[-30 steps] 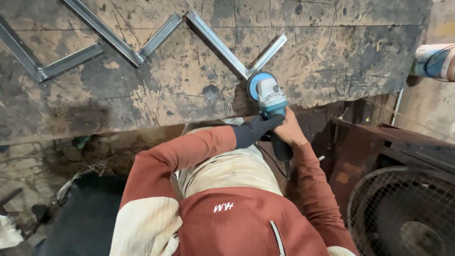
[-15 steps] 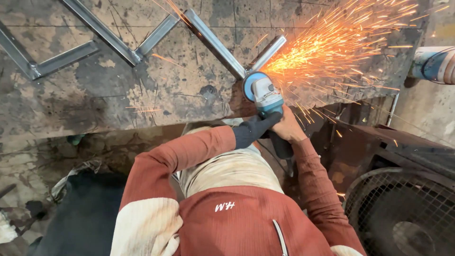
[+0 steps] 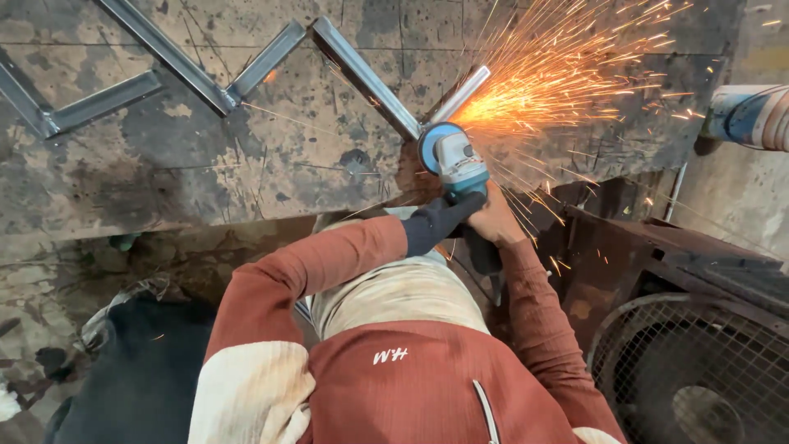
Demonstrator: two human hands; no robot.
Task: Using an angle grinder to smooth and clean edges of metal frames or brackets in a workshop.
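A blue and grey angle grinder (image 3: 454, 161) presses its disc on a joint of a zigzag frame of steel angle bars (image 3: 362, 76) lying on a worn metal table (image 3: 246, 164). Orange sparks fly up and to the right. My left hand (image 3: 436, 224), in a dark glove, grips the grinder's body from the left. My right hand (image 3: 496, 220), bare, holds its rear handle. Both arms wear rust-red sleeves.
A round wire fan guard in a rusty housing (image 3: 699, 370) stands at the lower right. A blue and white cylinder (image 3: 748, 115) pokes in at the right edge. Dark cloth and rubble (image 3: 123, 362) lie on the floor below the table's edge.
One second ago there were no sparks. Since then the grinder's disc has met the joint and the spray has grown wider. Both hands stay on the grinder.
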